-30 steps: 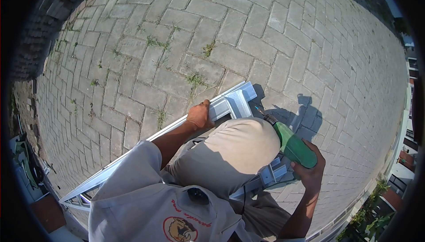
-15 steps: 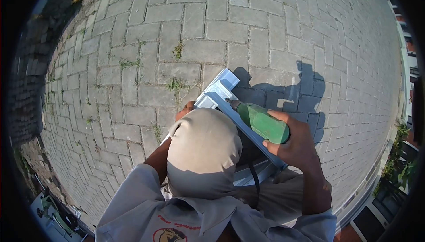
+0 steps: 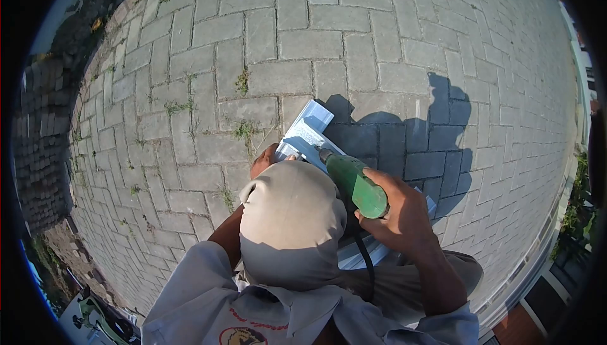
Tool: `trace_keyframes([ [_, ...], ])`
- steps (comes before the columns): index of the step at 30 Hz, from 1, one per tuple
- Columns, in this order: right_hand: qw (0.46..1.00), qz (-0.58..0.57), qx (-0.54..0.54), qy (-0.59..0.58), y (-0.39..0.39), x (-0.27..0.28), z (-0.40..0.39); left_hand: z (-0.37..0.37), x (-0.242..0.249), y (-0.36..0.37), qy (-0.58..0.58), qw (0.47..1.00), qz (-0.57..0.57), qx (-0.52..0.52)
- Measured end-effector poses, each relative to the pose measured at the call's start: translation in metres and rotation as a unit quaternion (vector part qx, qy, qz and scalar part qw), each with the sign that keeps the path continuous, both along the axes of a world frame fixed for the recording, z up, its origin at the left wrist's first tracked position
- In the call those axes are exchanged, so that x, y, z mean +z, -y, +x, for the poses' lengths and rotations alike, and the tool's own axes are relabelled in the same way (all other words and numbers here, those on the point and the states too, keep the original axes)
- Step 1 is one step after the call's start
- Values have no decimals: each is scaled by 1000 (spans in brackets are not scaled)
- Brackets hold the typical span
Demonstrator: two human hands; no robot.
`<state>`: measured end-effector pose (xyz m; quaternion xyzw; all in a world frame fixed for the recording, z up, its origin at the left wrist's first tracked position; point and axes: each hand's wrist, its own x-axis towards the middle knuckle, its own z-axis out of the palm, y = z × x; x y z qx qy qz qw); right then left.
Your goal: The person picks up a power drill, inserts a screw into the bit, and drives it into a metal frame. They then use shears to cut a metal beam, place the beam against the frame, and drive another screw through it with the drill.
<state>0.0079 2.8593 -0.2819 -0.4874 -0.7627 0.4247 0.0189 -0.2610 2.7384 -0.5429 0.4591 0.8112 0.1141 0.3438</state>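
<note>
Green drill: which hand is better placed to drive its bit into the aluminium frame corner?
Right. The right hand grips the green drill, its tip at the aluminium frame corner. The left hand, mostly hidden behind the knee, rests against the frame.

We see a green drill (image 3: 353, 184) with a glossy, smooth plastic body; frame (image 3: 308, 131) is bare aluminium-looking metal, satin with bright glare. Knee (image 3: 289, 218) in matt beige cloth. Paving (image 3: 278, 42) is rough grey concrete block, weedy joints.

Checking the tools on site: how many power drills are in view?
1: the green drill, gripped in the right hand, its tip on the aluminium frame. Others may be hidden behind the knee.
</note>
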Motion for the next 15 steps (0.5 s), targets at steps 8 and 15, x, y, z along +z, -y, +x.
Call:
trace_keyframes([
  [8, 996, -12, -55, -67, 4, 9, 34, -1, 7, -7, -8, 1000, 16, 9],
  [15, 989, 30, -123, -77, 9, 21, 104, -1, -1, -6, -34, 999, 17, 13],
])
